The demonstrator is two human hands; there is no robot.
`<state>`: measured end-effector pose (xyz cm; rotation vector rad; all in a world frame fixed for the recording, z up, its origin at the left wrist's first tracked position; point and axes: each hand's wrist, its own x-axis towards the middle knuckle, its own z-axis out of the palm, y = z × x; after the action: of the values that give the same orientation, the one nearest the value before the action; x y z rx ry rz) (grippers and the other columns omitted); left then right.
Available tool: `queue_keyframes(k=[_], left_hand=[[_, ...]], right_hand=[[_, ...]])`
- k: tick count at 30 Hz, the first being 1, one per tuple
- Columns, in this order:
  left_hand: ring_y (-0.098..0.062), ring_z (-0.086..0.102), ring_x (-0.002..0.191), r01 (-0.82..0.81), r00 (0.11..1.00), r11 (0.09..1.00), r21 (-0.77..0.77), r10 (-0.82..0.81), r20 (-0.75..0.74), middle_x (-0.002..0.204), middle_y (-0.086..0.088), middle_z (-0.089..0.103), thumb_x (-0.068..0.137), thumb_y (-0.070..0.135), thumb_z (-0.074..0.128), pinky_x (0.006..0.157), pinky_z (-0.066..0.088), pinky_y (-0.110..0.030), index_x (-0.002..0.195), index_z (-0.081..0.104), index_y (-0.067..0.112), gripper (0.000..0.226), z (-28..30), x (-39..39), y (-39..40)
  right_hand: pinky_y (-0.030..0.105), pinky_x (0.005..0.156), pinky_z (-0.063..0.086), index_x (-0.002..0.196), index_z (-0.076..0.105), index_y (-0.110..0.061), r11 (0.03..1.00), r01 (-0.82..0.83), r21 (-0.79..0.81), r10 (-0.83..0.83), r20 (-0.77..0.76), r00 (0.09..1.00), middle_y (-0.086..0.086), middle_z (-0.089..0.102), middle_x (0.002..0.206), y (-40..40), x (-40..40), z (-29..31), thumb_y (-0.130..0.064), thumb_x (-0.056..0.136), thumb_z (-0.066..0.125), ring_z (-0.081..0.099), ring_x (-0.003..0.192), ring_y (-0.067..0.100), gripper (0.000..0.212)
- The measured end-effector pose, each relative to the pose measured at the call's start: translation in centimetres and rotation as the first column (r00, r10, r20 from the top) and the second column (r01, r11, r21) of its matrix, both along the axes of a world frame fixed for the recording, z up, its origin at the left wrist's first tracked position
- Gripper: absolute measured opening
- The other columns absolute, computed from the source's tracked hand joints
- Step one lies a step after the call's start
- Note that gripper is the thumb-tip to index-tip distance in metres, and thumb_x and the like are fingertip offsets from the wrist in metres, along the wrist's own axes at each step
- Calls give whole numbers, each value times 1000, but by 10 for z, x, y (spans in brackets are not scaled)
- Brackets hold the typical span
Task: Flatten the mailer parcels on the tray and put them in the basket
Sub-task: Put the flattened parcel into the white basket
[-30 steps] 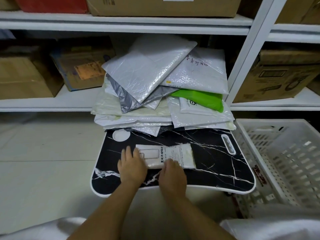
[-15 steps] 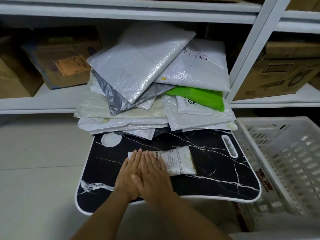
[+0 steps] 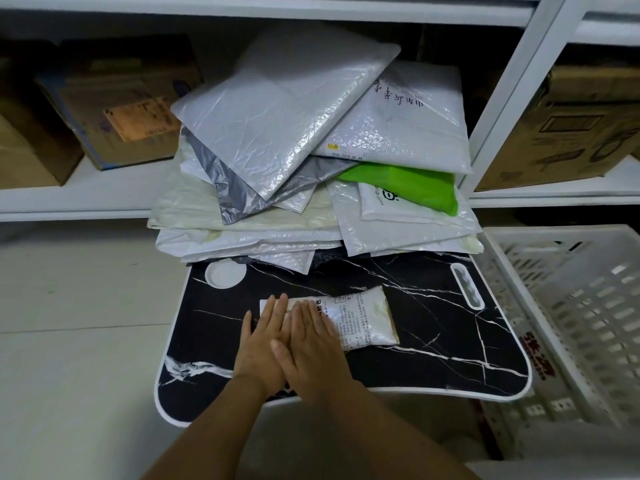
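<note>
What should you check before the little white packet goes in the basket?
1. Both hands on the packet: ok. The left hand and right hand press flat on the small white packet.
2. Packet fully flat: not ok, its right end looks puffy.
3. Packet lies on the tray: ok.
4. Grip on the packet for lifting: not ok, fingers are straight, not curled round it.
5. Basket within reach, right of the tray: ok.
6. Basket's inside free: cannot tell, only partly visible.
</note>
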<state>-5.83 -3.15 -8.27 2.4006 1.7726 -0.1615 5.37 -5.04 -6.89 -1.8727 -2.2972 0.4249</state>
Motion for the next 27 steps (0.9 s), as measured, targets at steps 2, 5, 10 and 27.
queue_keyframes(k=[2, 5, 10, 27], left_hand=[[-19, -29, 141, 29, 999, 999, 46, -28, -32, 155, -4, -24, 89, 52, 18, 116, -8, -49, 151, -10, 22, 74, 3, 3, 2], [-25, -30, 141, 59, 998, 994, 96, -55, -44, 154, -8, -25, 94, 50, 26, 116, -11, -48, 148, -16, 16, 76, 12, 19, 5], [-23, -30, 141, 136, 990, 991, -14, -137, -41, 153, -7, -32, 95, 53, 23, 119, -8, -41, 144, -26, 14, 80, 12, 43, 6], [-27, -15, 146, 31, 998, 999, -14, -31, 57, 160, -7, -8, 100, 36, 32, 120, 0, -42, 153, 3, 20, 63, 27, 62, 15]], right_hand=[[29, 117, -9, 153, 10, -4, 996, -36, -76, 28, -102, 994, 13, 7, 161, 5, 5, 15, -55, 99, 6, -1, 149, 18, 75], [25, 112, -17, 153, 3, -6, 995, -19, -97, 2, -176, 984, 9, -6, 162, 10, 15, 30, -61, 91, 0, -15, 147, 14, 83], [34, 118, -12, 155, 2, -14, 991, 89, -100, -99, -105, 989, 2, 2, 163, 5, 33, 11, -65, 86, -8, -9, 148, 11, 86], [35, 119, 16, 134, 47, -17, 975, 188, -121, -220, -351, 910, 6, 37, 149, 22, 59, 18, -41, 103, 25, 25, 142, 18, 45]])
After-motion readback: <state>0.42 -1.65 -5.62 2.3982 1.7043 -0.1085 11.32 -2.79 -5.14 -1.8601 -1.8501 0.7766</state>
